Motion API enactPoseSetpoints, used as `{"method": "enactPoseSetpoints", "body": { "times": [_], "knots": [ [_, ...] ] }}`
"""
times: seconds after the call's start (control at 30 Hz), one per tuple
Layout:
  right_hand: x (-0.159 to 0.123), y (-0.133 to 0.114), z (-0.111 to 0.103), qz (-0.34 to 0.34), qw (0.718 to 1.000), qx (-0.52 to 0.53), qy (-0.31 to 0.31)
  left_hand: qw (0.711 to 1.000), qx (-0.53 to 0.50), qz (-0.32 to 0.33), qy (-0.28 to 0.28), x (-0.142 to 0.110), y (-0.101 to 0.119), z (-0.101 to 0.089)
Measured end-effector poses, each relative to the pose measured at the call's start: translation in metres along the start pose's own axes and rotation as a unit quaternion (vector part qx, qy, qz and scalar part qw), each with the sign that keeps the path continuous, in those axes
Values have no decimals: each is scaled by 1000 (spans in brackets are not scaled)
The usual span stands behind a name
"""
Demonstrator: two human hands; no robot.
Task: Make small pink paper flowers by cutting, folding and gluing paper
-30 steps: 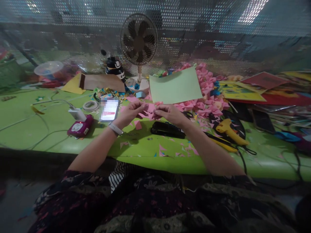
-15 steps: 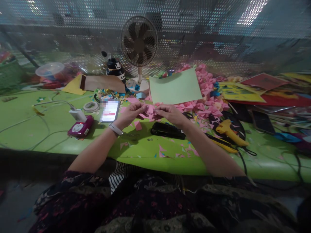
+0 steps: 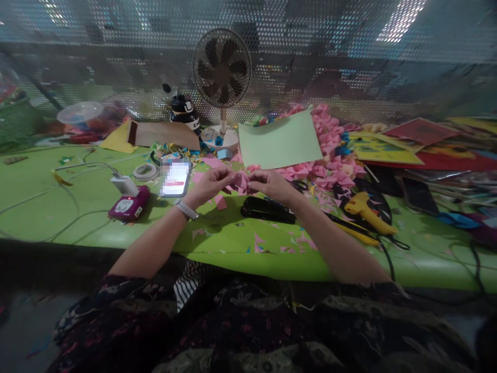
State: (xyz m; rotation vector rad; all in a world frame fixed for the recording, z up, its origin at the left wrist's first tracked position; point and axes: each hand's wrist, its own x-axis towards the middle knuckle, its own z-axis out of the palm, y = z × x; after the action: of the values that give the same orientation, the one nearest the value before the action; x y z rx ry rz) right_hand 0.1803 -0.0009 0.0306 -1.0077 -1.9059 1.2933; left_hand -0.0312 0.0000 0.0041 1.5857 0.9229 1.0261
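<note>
Between my two hands is a small piece of pink paper point(image 3: 242, 181), bent or curled, its exact shape partly hidden by the fingers. My left hand point(image 3: 213, 185), with a pale watch point(image 3: 186, 209) on the wrist, pinches its left side. On the other side, the fingertips of my right hand point(image 3: 272, 184) are closed on the paper's right edge. Just below the hands lies a black stapler point(image 3: 267, 209). A pink paper strip point(image 3: 220, 202) rests on the green table near my left hand.
A heap of pink paper flowers point(image 3: 330, 134) lies behind a pale green sheet point(image 3: 279, 140). A fan point(image 3: 222, 70) stands at the back. On the left are a lit phone point(image 3: 175, 177) and a purple adapter point(image 3: 129, 204); on the right, a yellow glue gun point(image 3: 368, 212).
The pink paper has turned and bent between my fingers, from a flatter face to a narrower, curled shape. Both hands have shifted only slightly.
</note>
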Motion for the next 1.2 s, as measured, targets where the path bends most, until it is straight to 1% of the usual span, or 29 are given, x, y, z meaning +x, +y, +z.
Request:
{"method": "enactPoseSetpoints", "body": {
  "times": [0.13, 0.27, 0.33, 0.43, 0.53, 0.63, 0.7, 0.9, 1.0, 1.1, 1.2],
  "knots": [
    [-2, -3, 2, 18, 999, 22, -26, 999, 3, 36, -4, -1, -2, 4],
    [0, 3, 4, 13, 998, 50, -20, 998, -23, 66, -7, -1, -6, 8],
    [2, 7, 3, 14, 997, 72, -27, 997, -32, 67, 0, -1, -6, 9],
    [4, 9, 0, 22, 992, 110, -57, 997, -41, 61, 9, -2, -5, 10],
    [4, 8, -3, 18, 989, 119, -82, 997, -46, 60, 16, -4, -1, 13],
    [4, 6, -3, 10, 989, 123, -81, 996, -40, 68, 35, -6, 2, 16],
    [3, 6, -3, 8, 989, 123, -78, 996, -34, 71, 37, -6, 3, 18],
    [1, 3, -3, 10, 988, 122, -96, 997, 2, 83, 8, -6, 2, 13],
    [0, 0, -5, 19, 986, 130, -104, 997, -7, 75, -19, -9, 6, 9],
    [0, 0, -7, 37, 987, 128, -90, 997, -33, 58, -45, -12, 10, 8],
    [1, 1, -6, 40, 988, 131, -73, 997, -33, 53, -39, -13, 10, 11]
  ]
}}
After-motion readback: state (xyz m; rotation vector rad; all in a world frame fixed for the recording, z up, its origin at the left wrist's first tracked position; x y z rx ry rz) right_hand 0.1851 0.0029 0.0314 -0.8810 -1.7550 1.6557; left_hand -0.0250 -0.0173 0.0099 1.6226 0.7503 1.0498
